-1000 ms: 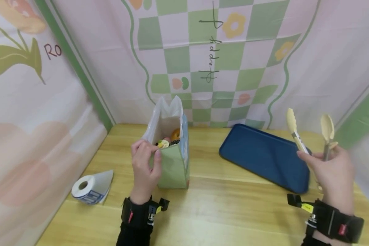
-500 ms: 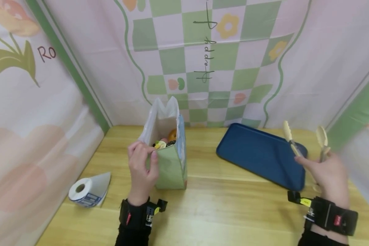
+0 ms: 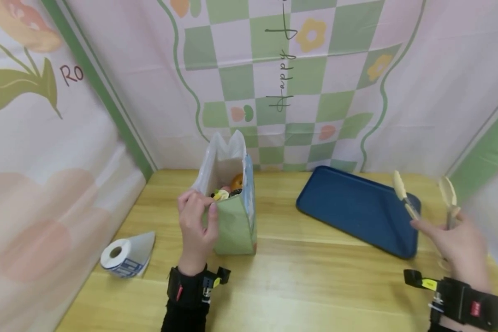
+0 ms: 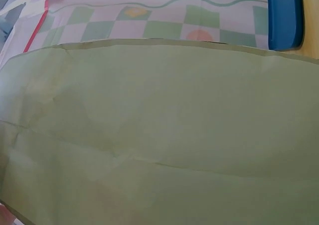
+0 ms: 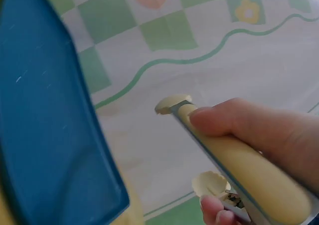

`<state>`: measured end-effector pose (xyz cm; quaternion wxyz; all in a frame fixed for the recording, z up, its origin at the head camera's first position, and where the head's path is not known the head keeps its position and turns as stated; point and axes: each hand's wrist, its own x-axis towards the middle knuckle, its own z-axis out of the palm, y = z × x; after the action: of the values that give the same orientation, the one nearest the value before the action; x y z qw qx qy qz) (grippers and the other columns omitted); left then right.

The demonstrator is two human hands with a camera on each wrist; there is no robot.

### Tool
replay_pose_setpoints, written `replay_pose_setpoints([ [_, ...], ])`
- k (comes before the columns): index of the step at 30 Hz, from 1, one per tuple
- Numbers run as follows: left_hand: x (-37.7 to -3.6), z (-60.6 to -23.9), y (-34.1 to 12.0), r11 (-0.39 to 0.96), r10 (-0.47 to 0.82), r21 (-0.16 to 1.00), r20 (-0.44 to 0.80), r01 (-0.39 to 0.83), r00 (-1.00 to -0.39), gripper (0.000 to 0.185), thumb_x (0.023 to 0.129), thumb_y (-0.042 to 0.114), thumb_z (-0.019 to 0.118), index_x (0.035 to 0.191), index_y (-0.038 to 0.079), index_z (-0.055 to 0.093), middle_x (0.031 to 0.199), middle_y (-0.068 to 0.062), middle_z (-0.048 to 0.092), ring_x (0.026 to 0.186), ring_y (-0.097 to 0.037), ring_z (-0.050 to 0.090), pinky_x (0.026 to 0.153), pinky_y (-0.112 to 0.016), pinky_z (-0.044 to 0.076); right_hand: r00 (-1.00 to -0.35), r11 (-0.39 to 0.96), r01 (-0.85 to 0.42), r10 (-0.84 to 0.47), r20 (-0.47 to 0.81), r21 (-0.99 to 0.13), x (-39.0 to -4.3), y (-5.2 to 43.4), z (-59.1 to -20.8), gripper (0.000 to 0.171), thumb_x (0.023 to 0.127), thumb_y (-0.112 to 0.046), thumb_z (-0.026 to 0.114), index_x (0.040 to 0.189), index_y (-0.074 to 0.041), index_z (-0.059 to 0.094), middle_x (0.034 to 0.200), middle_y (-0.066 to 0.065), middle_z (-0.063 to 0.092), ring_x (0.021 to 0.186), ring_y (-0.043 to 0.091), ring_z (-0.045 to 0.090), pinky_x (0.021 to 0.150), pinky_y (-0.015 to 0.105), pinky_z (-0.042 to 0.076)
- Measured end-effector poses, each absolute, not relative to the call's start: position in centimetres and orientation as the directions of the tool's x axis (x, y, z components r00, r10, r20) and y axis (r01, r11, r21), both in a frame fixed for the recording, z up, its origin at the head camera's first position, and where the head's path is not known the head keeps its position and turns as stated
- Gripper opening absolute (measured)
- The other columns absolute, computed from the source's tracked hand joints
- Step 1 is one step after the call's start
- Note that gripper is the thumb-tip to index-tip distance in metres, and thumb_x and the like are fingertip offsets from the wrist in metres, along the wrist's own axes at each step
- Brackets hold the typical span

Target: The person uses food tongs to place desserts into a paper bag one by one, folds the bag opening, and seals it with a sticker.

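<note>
A light green paper bag (image 3: 234, 228) with a whitish inner lining stands upright on the table, its mouth spread wide. Inside it show a round orange-brown food piece (image 3: 237, 181) and a few small colourful pieces. My left hand (image 3: 197, 226) pinches the bag's near rim at the left corner; in the left wrist view the green bag wall (image 4: 164, 110) fills most of the picture. My right hand (image 3: 460, 242) grips a pair of cream-and-metal tongs (image 5: 244, 160), thumb along one arm. The tongs' tips point up and stand apart, with nothing between them, near the tray's right end.
A dark blue rectangular tray (image 3: 352, 207) lies at an angle on the wooden table (image 3: 290, 286), right of the bag. At the left is a roll of labels (image 3: 122, 258) with a loose strip. A patterned cloth (image 3: 307, 92) hangs behind the table.
The tongs in my right hand have sunk slightly and ended a little further right. The left hand keeps its pinch on the bag's rim. The head view shifts slightly left and back.
</note>
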<state>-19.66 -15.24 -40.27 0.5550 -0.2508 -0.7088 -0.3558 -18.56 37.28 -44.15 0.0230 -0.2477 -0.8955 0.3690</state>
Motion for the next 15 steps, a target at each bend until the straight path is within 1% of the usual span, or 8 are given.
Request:
replay_pose_setpoints([
  [1, -19.6, -40.3, -15.2, 0.620, -0.041, 0.228, 0.965, 0.751, -0.259, 0.037, 0.100, 0.027, 0.048, 0.074, 0.003, 0.057, 0.070, -0.006, 0.053, 0.075, -0.024, 0.049, 0.091, -0.044, 0.037, -0.877, 0.611, 0.426, 0.461, -0.138, -0.667, -18.4, 37.4, -44.4, 0.109, 0.076, -0.070, 0.067, 0.145, 0.004, 0.029, 0.104, 0.017, 0.056, 0.061, 0.020, 0.053, 0.049, 0.039, 0.045],
  [3, -19.6, -40.3, -15.2, 0.620, -0.043, 0.231, 0.964, 0.750, -0.262, 0.037, 0.101, 0.028, 0.048, 0.074, 0.003, 0.057, 0.069, -0.006, 0.053, 0.074, -0.023, 0.049, 0.091, -0.044, 0.037, -0.880, 0.618, 0.422, 0.456, -0.136, -0.663, -17.9, 37.7, -45.0, 0.093, 0.076, -0.070, 0.067, 0.131, 0.000, 0.040, 0.096, 0.013, 0.057, 0.055, 0.020, 0.052, 0.048, 0.040, 0.045],
  [4, -19.6, -40.2, -15.1, 0.620, -0.042, 0.232, 0.964, 0.749, -0.264, 0.038, 0.101, 0.028, 0.048, 0.074, 0.003, 0.057, 0.069, -0.006, 0.052, 0.073, -0.023, 0.049, 0.091, -0.044, 0.037, -0.883, 0.625, 0.418, 0.450, -0.134, -0.660, -17.7, 37.8, -45.3, 0.086, 0.077, -0.070, 0.067, 0.122, 0.000, 0.044, 0.093, 0.012, 0.057, 0.053, 0.021, 0.052, 0.047, 0.040, 0.044],
  [6, -19.6, -40.1, -15.2, 0.619, -0.040, 0.233, 0.963, 0.750, -0.266, 0.038, 0.101, 0.028, 0.047, 0.074, 0.003, 0.057, 0.069, -0.006, 0.052, 0.072, -0.022, 0.048, 0.090, -0.044, 0.037, -0.894, 0.647, 0.407, 0.427, -0.136, -0.645, -17.2, 38.0, -45.7, 0.081, 0.079, -0.069, 0.066, 0.116, 0.000, 0.046, 0.088, 0.011, 0.059, 0.050, 0.020, 0.050, 0.045, 0.040, 0.043],
  [7, -19.5, -40.1, -15.2, 0.619, -0.039, 0.233, 0.963, 0.750, -0.267, 0.038, 0.101, 0.028, 0.047, 0.074, 0.003, 0.057, 0.069, -0.006, 0.052, 0.072, -0.022, 0.048, 0.090, -0.044, 0.036, -0.900, 0.655, 0.404, 0.411, -0.148, -0.639, -17.0, 38.1, -46.0, 0.083, 0.079, -0.069, 0.065, 0.119, 0.001, 0.046, 0.084, 0.010, 0.060, 0.047, 0.019, 0.050, 0.044, 0.040, 0.043],
  [10, -19.5, -40.0, -15.3, 0.616, -0.035, 0.235, 0.962, 0.751, -0.272, 0.037, 0.101, 0.027, 0.047, 0.075, 0.003, 0.057, 0.069, -0.006, 0.051, 0.072, -0.022, 0.048, 0.090, -0.045, 0.036, -0.910, 0.682, 0.401, 0.376, -0.176, -0.612, -16.6, 38.6, -46.6, 0.089, 0.082, -0.069, 0.062, 0.126, 0.007, 0.045, 0.084, 0.012, 0.062, 0.046, 0.018, 0.048, 0.043, 0.040, 0.041],
  [12, -19.4, -40.0, -15.3, 0.618, -0.033, 0.238, 0.960, 0.750, -0.278, 0.037, 0.101, 0.027, 0.048, 0.075, 0.002, 0.057, 0.070, -0.006, 0.051, 0.073, -0.023, 0.049, 0.090, -0.045, 0.036, -0.904, 0.684, 0.419, 0.376, -0.204, -0.597, -16.4, 38.8, -47.0, 0.092, 0.083, -0.069, 0.060, 0.130, 0.008, 0.044, 0.084, 0.013, 0.062, 0.046, 0.018, 0.047, 0.043, 0.039, 0.041],
  [15, -19.3, -40.0, -15.3, 0.619, -0.032, 0.243, 0.958, 0.747, -0.285, 0.036, 0.101, 0.026, 0.048, 0.075, 0.002, 0.057, 0.070, -0.007, 0.052, 0.074, -0.024, 0.049, 0.090, -0.045, 0.036, -0.883, 0.678, 0.461, 0.416, -0.218, -0.573, -16.1, 38.9, -47.4, 0.095, 0.082, -0.070, 0.060, 0.131, 0.010, 0.044, 0.094, 0.029, 0.061, 0.054, 0.020, 0.051, 0.047, 0.038, 0.042],
])
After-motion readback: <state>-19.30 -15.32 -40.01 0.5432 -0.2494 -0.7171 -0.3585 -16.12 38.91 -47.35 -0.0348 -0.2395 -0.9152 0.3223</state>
